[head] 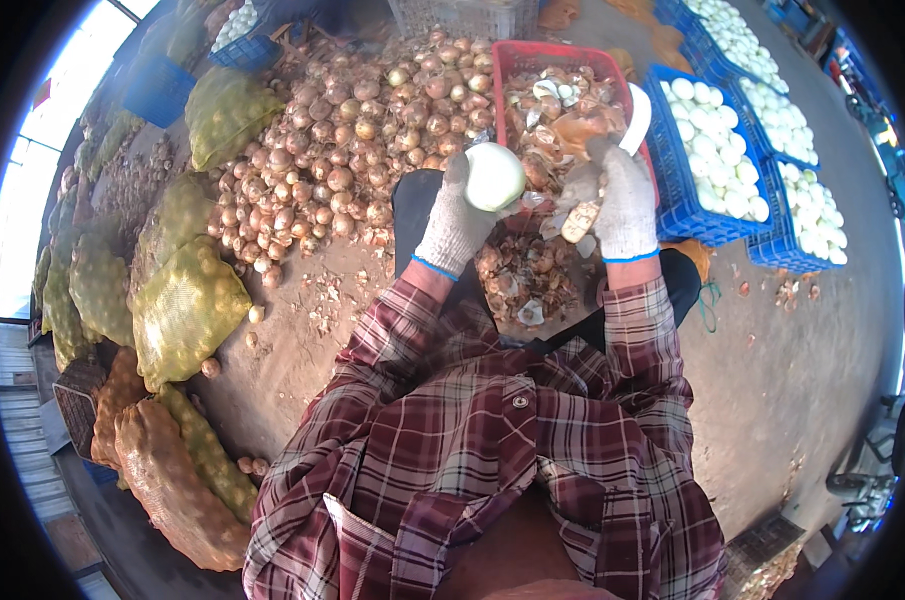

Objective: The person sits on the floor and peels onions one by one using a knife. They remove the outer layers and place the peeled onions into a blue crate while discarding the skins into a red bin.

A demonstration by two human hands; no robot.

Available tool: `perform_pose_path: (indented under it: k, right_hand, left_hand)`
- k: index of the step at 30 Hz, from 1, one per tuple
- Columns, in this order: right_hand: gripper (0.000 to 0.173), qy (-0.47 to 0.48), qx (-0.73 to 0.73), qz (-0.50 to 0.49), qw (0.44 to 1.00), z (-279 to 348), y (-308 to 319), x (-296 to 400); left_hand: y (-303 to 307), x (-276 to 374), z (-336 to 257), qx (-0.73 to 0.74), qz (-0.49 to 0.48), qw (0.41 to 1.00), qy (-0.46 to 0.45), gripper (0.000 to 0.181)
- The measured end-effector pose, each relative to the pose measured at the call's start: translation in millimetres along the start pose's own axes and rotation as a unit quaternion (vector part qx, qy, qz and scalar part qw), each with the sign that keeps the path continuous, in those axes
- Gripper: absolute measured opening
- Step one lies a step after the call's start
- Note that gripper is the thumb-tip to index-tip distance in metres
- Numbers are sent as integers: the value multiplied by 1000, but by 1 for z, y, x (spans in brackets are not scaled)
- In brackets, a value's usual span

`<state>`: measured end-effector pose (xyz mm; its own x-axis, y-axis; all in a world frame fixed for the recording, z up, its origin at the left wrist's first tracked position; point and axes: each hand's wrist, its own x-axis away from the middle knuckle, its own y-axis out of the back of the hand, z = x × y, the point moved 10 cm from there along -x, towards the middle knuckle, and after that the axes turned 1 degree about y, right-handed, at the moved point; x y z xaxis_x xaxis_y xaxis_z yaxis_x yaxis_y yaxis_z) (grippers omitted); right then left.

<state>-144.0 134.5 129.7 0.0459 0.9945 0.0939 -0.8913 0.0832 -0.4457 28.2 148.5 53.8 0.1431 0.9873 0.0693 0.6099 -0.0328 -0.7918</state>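
My left hand (454, 214), in a white knitted glove with a blue cuff edge, grips a large peeled onion (495, 177). The onion is pale and smooth, held above my knees. Just to its right, my gloved right hand (626, 204) is closed around a small tool with a light, wooden-looking handle (580, 220); its working end is blurred and hidden by the fingers. Beyond both hands stands a red plastic crate (553, 51) holding onion skins and several pale peeled pieces. Loose onion skins (527, 281) lie on the floor between my legs.
A broad heap of unpeeled onions (362, 127) spreads ahead and left. Filled mesh sacks (189, 311) line the left side. At the right, blue crates (711, 161) hold peeled onions. A white curved piece (637, 120) stands at the red crate's right edge.
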Motion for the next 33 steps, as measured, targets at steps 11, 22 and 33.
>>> perform_pose_path:
  k: [11, 22, 33]
  right_hand:
    - [41, 161, 556, 79, 812, -2, 15, 2]
    - [21, -220, 88, 175, 956, -101, 13, 166]
    - [25, 217, 621, 22, 753, -3, 10, 65]
  left_hand:
    - [-28, 4, 4, 218, 25, 973, 73, 70]
    - [9, -9, 27, 213, -48, 970, 108, 61]
    - [-68, 8, 35, 46, -10, 999, -15, 62]
